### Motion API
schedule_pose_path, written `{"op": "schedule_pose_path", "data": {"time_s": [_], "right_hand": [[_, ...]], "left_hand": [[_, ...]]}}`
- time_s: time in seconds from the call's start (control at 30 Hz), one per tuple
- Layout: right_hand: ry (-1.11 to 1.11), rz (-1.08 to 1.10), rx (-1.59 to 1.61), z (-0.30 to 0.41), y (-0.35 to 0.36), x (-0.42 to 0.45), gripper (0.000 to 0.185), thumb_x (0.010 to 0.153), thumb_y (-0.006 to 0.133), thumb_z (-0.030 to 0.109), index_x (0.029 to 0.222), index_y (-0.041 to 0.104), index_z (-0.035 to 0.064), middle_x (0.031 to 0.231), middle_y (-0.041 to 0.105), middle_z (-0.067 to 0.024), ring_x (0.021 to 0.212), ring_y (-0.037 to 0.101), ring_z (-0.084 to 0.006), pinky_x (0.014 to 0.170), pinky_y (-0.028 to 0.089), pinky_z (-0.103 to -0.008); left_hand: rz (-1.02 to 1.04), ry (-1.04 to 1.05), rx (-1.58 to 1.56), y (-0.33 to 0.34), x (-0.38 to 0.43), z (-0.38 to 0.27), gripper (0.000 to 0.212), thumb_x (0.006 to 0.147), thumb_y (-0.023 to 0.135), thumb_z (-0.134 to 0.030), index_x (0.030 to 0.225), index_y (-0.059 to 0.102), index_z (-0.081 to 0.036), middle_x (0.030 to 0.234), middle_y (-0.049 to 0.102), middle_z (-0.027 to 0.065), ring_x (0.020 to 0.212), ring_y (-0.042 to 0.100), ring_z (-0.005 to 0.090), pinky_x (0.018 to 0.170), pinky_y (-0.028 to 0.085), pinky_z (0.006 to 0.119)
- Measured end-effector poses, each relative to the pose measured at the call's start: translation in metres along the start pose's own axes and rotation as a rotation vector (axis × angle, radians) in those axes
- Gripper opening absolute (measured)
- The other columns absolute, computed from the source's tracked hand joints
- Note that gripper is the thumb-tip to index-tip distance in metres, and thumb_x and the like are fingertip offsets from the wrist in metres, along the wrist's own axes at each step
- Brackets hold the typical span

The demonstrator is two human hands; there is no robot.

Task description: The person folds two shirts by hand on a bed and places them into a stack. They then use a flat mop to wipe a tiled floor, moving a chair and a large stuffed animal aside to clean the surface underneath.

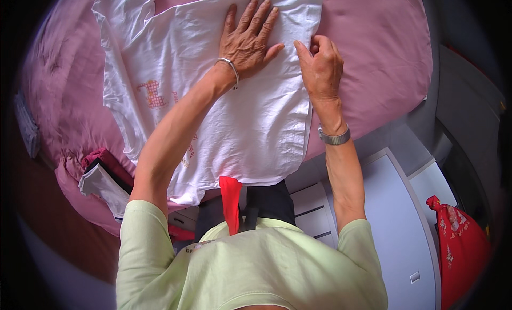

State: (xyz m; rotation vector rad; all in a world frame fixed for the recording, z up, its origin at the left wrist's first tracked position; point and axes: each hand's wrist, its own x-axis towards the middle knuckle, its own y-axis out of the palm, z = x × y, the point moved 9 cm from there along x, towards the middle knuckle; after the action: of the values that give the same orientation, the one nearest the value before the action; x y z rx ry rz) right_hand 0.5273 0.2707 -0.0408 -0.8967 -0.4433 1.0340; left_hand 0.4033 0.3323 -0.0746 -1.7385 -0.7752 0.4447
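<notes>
A white T-shirt (248, 122) is spread across the pink bedding before me, with shallow wrinkles. It bears a checked animal print and red writing, partly covered by my left forearm. My left hand (246, 42) lies flat on the upper part of the shirt, palm down and fingers spread, a silver bracelet at the wrist. Along the shirt's right edge, my right hand (322, 66) has its thumb over the fabric and its other fingers curled at the edge, gripping it. Those fingertips are partly hidden. A metal-banded watch (335, 136) is on that wrist.
The pink bedding (380, 70) covers a bed. Folded dark and white clothes (105, 186) lie at its left near edge. A red strip of cloth (230, 202) hangs at my front. Right of me stand a white cabinet (400, 214) and a red patterned cloth bundle (460, 250).
</notes>
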Motion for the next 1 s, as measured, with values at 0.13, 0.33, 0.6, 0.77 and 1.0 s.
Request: {"op": "schedule_pose_path", "data": {"time_s": [0.13, 0.33, 0.6, 0.77, 1.0], "right_hand": [[0.162, 0.089, 0.143, -0.015, 0.011, 0.011, 0.021, 0.069, 0.068, 0.013, 0.078, 0.056, -0.0010, 0.074, 0.058, -0.0147, 0.070, 0.058, -0.0314, 0.062, 0.046, -0.0401], [-0.090, -0.209, -0.119, -0.013, -0.015, 0.022, 0.009, 0.070, 0.063, 0.008, 0.074, 0.056, 0.0025, 0.071, 0.059, -0.0131, 0.064, 0.058, -0.0289, 0.058, 0.046, -0.0375], [-0.348, -0.237, 0.080, 0.023, -0.037, -0.043, 0.016, 0.076, 0.056, 0.000, 0.092, 0.060, 0.0018, 0.082, 0.057, -0.0135, 0.076, 0.058, -0.0286, 0.068, 0.047, -0.0368], [-0.391, 0.081, -0.075, 0.012, 0.016, -0.150, 0.034, 0.075, 0.054, -0.004, 0.109, 0.053, -0.0021, 0.106, 0.050, -0.0161, 0.099, 0.050, -0.0326, 0.086, 0.041, -0.0400], [-0.149, -0.062, -0.077, -0.001, -0.028, -0.187, 0.047, 0.072, 0.052, -0.005, 0.119, 0.047, -0.0022, 0.119, 0.042, -0.0203, 0.109, 0.043, -0.0320, 0.091, 0.033, -0.0429]], "left_hand": [[-0.020, -0.027, -0.048, 0.000, -0.002, 0.001, 0.070, 0.083, 0.048, -0.051, 0.138, 0.031, -0.012, 0.144, 0.028, 0.0083, 0.134, 0.022, 0.0253, 0.107, 0.011, 0.051], [-0.031, -0.018, -0.043, -0.003, 0.000, -0.002, 0.070, 0.082, 0.047, -0.052, 0.137, 0.031, -0.011, 0.143, 0.029, 0.0084, 0.134, 0.023, 0.0255, 0.107, 0.011, 0.051], [-0.066, -0.017, -0.074, -0.017, -0.008, -0.009, 0.066, 0.081, 0.050, -0.046, 0.134, 0.034, -0.008, 0.139, 0.033, 0.0111, 0.131, 0.027, 0.0277, 0.106, 0.016, 0.049], [-0.086, -0.014, -0.071, -0.024, -0.013, -0.012, 0.064, 0.081, 0.052, -0.042, 0.132, 0.036, -0.007, 0.137, 0.035, 0.0128, 0.129, 0.029, 0.0290, 0.105, 0.019, 0.048], [-0.110, -0.021, -0.068, -0.027, -0.022, -0.008, 0.060, 0.081, 0.055, -0.036, 0.129, 0.039, -0.004, 0.134, 0.038, 0.0151, 0.126, 0.033, 0.0309, 0.104, 0.023, 0.047]]}}
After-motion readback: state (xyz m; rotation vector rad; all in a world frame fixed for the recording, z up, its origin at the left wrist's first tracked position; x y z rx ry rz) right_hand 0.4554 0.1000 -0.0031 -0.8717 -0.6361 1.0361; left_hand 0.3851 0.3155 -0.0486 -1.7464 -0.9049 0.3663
